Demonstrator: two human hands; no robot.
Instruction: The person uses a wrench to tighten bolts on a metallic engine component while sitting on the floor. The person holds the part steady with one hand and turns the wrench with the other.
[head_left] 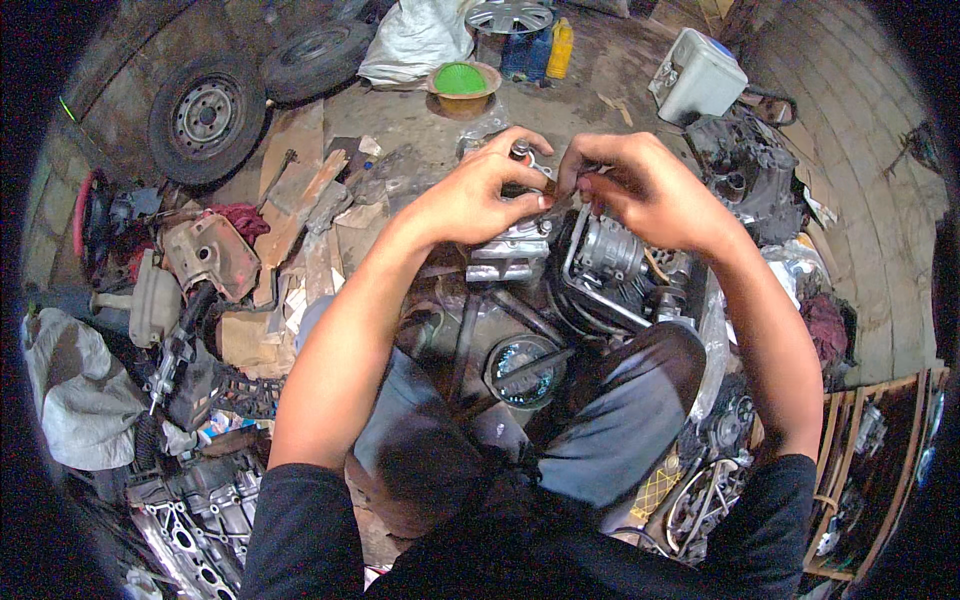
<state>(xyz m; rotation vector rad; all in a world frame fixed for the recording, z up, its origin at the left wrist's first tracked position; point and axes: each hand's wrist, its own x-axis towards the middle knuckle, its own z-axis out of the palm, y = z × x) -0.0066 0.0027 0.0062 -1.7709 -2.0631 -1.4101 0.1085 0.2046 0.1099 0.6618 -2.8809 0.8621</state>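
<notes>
My left hand [485,190] is closed, its thumb and fingers curled about a small part I cannot make out, just above a silver metal casting [508,258]. A short round metal piece [519,148] shows between its fingers. Close by on the right, my right hand [640,190] bends down with thumb and fingertips pinched together; what they hold is too small to name. The fingertips of both hands nearly meet. Under my right hand are a ribbed metal cylinder-shaped unit [612,250] and a bent metal pipe [572,245]. Between my knees lies a round metal part [525,370].
Two wheels [207,117] lean at the far left. A brown basin [463,100] with a green bowl, a blue container [527,55] and a white box [697,75] stand at the back. A dark engine part [748,165] lies right; a metal engine casting [195,520] lies lower left.
</notes>
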